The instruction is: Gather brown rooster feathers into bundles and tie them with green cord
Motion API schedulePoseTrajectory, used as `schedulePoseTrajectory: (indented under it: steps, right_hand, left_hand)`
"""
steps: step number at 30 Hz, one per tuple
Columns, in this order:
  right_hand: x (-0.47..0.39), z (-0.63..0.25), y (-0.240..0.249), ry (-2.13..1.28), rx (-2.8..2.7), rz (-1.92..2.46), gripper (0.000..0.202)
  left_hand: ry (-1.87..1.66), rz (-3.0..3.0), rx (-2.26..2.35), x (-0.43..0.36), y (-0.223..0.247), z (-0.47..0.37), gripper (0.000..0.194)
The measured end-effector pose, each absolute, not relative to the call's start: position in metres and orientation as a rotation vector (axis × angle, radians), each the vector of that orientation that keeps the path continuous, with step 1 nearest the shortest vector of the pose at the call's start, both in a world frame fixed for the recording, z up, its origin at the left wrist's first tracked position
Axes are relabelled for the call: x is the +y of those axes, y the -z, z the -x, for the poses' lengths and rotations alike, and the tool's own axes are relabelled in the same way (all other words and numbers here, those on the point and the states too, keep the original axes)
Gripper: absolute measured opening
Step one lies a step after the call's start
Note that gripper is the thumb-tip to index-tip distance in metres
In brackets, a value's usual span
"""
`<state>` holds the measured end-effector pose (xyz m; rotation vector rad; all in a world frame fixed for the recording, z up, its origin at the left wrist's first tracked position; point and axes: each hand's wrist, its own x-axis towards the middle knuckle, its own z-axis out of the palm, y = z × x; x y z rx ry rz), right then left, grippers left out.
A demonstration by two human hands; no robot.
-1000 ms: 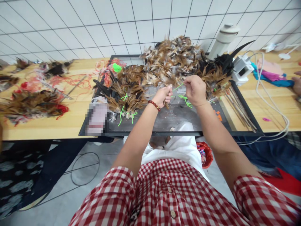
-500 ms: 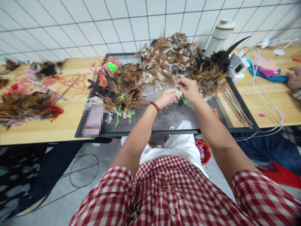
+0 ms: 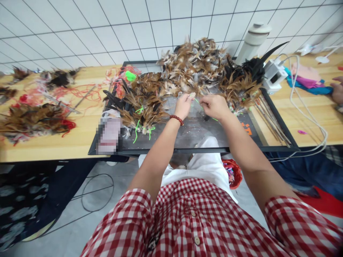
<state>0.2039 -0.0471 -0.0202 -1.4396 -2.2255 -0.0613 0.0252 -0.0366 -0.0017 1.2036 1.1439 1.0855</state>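
Note:
Over the dark board, my left hand (image 3: 183, 106) is closed on a small feather bundle, whose pale end (image 3: 192, 95) pokes out at the fingertips. The rest of the bundle is hidden by the hand. A short way to the right, my right hand (image 3: 215, 106) pinches a bright green string (image 3: 197, 102) that stretches toward the left hand. Brown feather bundles tied with green string (image 3: 144, 114) lie to the left of my hands. Beyond them is a big heap of loose brown feathers (image 3: 193, 67). More brown and black feathers (image 3: 241, 85) lie at the right.
A black-framed board (image 3: 171, 150) lies on the wooden table (image 3: 83, 142). A blurred-out flat object (image 3: 109, 135) rests at its left corner, thin sticks (image 3: 273, 121) at its right. Behind stand a pale flask (image 3: 253, 41) and a white charger (image 3: 274, 75) with cables. Another person's hand (image 3: 338, 89) shows far right.
My hands have moved apart, the left going left and slightly up with the bundle. The green string is now drawn out between them. The view has shifted a little.

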Motion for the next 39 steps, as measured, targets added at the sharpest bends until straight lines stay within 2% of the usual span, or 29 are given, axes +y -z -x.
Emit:
schedulePoseTrajectory:
  steps: [5,9,14,18,20,24,27,31,34,37,39]
  right_hand:
    - [-0.049,-0.197,0.02,-0.024,-2.481,1.143,0.024]
    - [-0.05,-0.194,0.015,-0.029,-2.247,0.942,0.027]
    - [-0.042,-0.202,0.012,-0.25,-1.826,1.109,0.018]
    - [-0.031,-0.211,0.019,-0.637,-1.634,1.264,0.013]
    - [-0.031,-0.212,0.022,-0.718,-1.69,1.284,0.015]
    - [-0.04,-0.203,0.02,-0.557,-2.015,1.169,0.016]
    - [-0.047,-0.197,0.016,-0.51,-2.132,1.057,0.019]
    - [-0.045,-0.199,0.013,-0.441,-1.898,1.083,0.031]
    - [-0.038,-0.203,0.017,-0.443,-1.722,1.144,0.04]
    - [-0.031,-0.205,0.022,-0.53,-1.594,1.156,0.042]
    - [-0.03,-0.202,0.025,-0.705,-1.508,1.133,0.042]
  left_hand:
    - [-1.118,-1.569,1.331,-0.032,0.014,-0.027,0.032]
    - [-1.007,-1.655,1.233,-0.036,0.012,-0.027,0.03]
    - [-0.868,-1.815,0.918,-0.049,0.008,-0.029,0.041]
    - [-0.935,-1.717,0.889,-0.051,0.007,-0.031,0.032]
    - [-1.026,-1.633,0.973,-0.047,0.011,-0.031,0.027]
    - [-1.219,-1.606,1.255,-0.034,0.023,-0.027,0.02]
    - [-1.195,-1.688,1.299,-0.03,0.028,-0.025,0.018]
    - [-1.025,-1.804,1.184,-0.036,0.024,-0.025,0.019]
    - [-1.025,-1.771,1.031,-0.043,0.017,-0.027,0.017]
    - [-1.117,-1.551,0.994,-0.046,0.008,-0.029,0.019]
    - [-1.141,-1.276,1.006,-0.046,0.002,-0.029,0.02]
